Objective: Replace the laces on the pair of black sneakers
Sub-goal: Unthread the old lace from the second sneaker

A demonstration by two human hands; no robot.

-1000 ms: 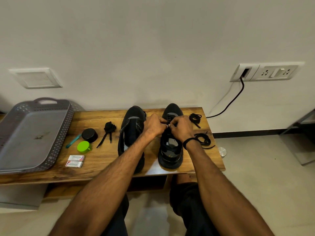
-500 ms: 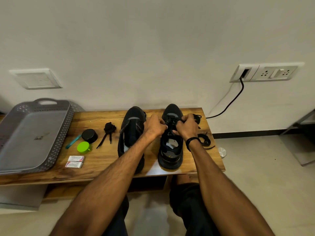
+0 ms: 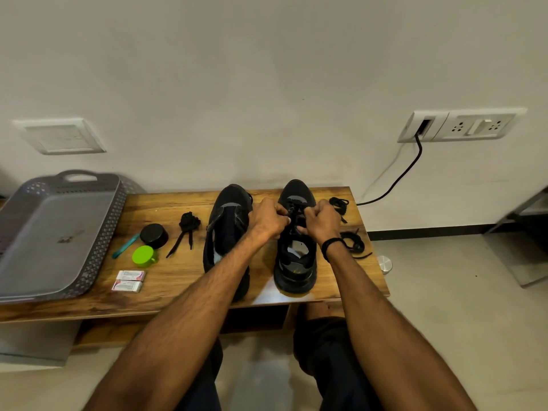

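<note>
"Sneaker [image 3: 296, 262] being laced: where is it?"
"On the table [image 3: 178, 271], toe to the wall, with the other sneaker [image 3: 226, 221] just beside it on its left."
"And the hands?"
"Both are over its front eyelets. Left hand [image 3: 268, 219] is curled and pinches the lace [image 3: 293, 207]; right hand [image 3: 321, 222] pinches it from the other side."
"Anything else?"
"Spare lace [image 3: 188, 222] left of the pair, basket [image 3: 112, 232] on the table's left end."

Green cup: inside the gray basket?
No, the green cup stands on the wooden bench to the right of the gray basket, outside its rim.
</note>
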